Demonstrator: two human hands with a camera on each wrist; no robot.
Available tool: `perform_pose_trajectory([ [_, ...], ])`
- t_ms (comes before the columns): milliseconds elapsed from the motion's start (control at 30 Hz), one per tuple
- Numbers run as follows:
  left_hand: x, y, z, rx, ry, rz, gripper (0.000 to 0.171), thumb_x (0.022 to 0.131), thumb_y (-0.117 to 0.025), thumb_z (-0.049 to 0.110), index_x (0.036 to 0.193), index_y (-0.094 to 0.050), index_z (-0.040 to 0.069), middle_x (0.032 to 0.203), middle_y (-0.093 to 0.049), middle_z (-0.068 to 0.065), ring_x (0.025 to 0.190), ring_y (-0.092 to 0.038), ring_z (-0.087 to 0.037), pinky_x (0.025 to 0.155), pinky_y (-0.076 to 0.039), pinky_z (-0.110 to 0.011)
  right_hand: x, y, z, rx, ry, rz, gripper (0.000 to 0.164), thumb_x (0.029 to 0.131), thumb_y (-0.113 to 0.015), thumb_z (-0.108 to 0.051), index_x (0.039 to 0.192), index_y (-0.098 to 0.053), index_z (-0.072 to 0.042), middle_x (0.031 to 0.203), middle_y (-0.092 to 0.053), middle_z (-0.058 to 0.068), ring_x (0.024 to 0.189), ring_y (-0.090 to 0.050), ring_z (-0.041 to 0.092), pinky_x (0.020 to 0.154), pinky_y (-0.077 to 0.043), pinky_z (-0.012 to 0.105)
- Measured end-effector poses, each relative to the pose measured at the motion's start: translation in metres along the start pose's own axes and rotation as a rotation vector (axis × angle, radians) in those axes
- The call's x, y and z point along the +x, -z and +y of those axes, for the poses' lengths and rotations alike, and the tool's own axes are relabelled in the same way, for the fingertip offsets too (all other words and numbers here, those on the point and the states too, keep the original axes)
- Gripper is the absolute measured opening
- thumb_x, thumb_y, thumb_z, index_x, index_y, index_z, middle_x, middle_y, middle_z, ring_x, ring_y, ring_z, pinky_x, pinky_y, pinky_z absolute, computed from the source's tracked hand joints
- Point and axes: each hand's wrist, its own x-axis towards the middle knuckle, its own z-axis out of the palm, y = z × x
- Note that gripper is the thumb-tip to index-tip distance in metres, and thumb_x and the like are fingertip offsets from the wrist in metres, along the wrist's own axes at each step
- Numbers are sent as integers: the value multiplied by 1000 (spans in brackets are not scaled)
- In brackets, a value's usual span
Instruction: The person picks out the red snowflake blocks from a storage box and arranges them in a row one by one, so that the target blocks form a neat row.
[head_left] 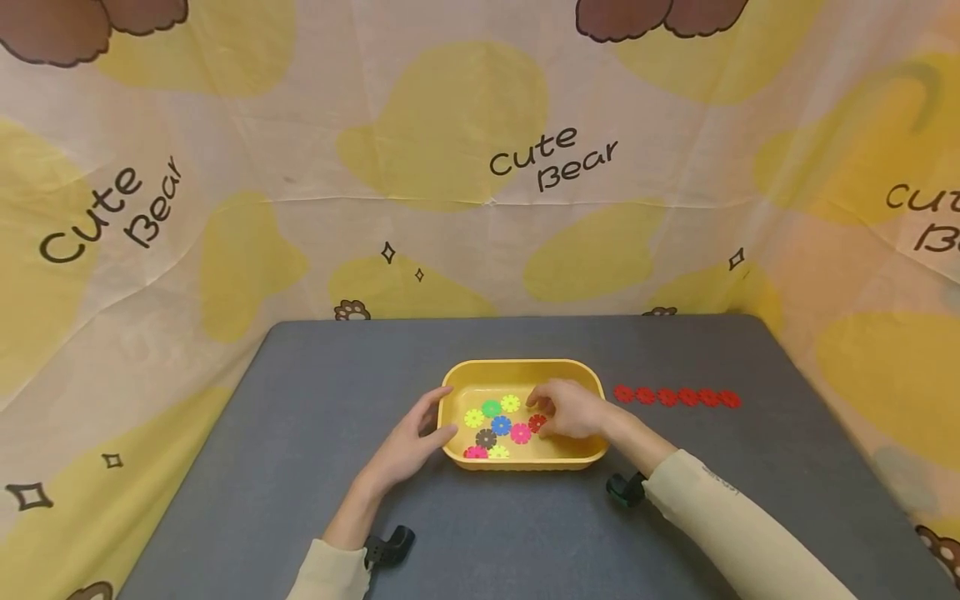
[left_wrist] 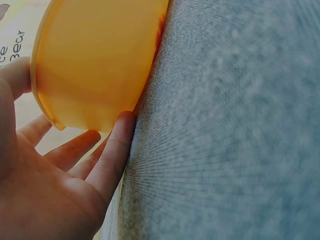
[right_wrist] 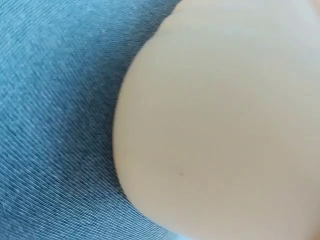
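A yellow plastic basket [head_left: 570, 450] stands on the table. My left hand [head_left: 405, 442] is at its left end; in the left wrist view the fingers [left_wrist: 112, 155] are fairly straight and touch the outer wall, the thumb at the rim. My right hand [head_left: 573, 408] reaches inside over the right half, thumb and fingertips apart, close to a red snowflake disc [head_left: 537, 423]. Beside it lie a pink disc [head_left: 521, 433], a blue disc [head_left: 501, 426], a green disc [head_left: 491, 408], a dark grey disc [head_left: 486, 438] and several yellow ones. The right wrist view shows mostly the hand's heel.
Several red snowflake discs [head_left: 678, 397] lie in a row on the grey table [head_left: 315, 400], to the right of the basket. A patterned cloth [head_left: 450, 167] hangs behind and around the table. Each wrist wears a black strap device [head_left: 390, 546].
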Motion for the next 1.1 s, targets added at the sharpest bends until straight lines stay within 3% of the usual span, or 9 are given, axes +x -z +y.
perform_pose_trajectory([
  [300,-1,-2,0,-30,-12,-4,63,97,-71,30,154,-42,27,162,-34,-7,145,-37,-40,111,-35,-61,4,-13,1,-2,1,14,38,77,-89,-10,111,-72,-4,94,-64,1,87,-56,16,85,-51,37],
  [567,-1,-2,2,-31,-7,-1,63,97,-71,29,153,-42,28,163,-33,-6,146,-37,-40,111,-35,-61,8,-17,-1,-22,-7,27,26,78,-87,-7,100,-73,-8,87,-63,-2,82,-54,15,80,-49,35],
  [800,1,-3,2,-19,0,-2,62,97,-71,30,153,-43,30,163,-32,-6,146,-35,-41,113,-33,-62,10,-19,-2,5,-65,28,23,80,-85,-4,94,-69,-11,85,-61,-3,80,-54,15,79,-49,34],
  [1100,1,-3,2,-23,7,0,63,97,-71,28,154,-42,28,163,-33,-7,145,-37,-41,112,-35,-61,11,-23,-2,24,-21,58,28,82,-86,-11,95,-62,-16,81,-58,-4,76,-53,16,74,-47,33],
])
